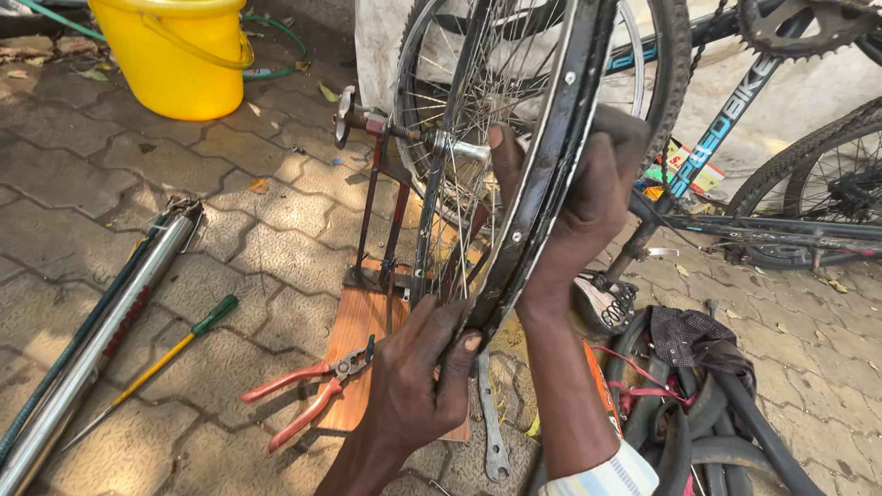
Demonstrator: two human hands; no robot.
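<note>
Both bare hands grip a black bicycle rim (542, 174) mounted in a metal truing stand (377, 211): the left hand (418, 381) clasps its lower edge, the right hand (574, 207) its middle. Red-handled pliers (303, 395) lie on the stand's wooden base (354, 340), with a green-handled screwdriver (161, 363) and a yellow bucket (179, 55) on the paving further left.

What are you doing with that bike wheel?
A person is holding a bare black metal bicycle rim with silver spokes, which stands upright in a rusty metal stand on a wooden board. The left hand grips the rim's lower edge, and the right hand wraps around it higher up. Red-handled pliers, a green-handled screwdriver and a flat metal spanner lie on the paving nearby.
</note>
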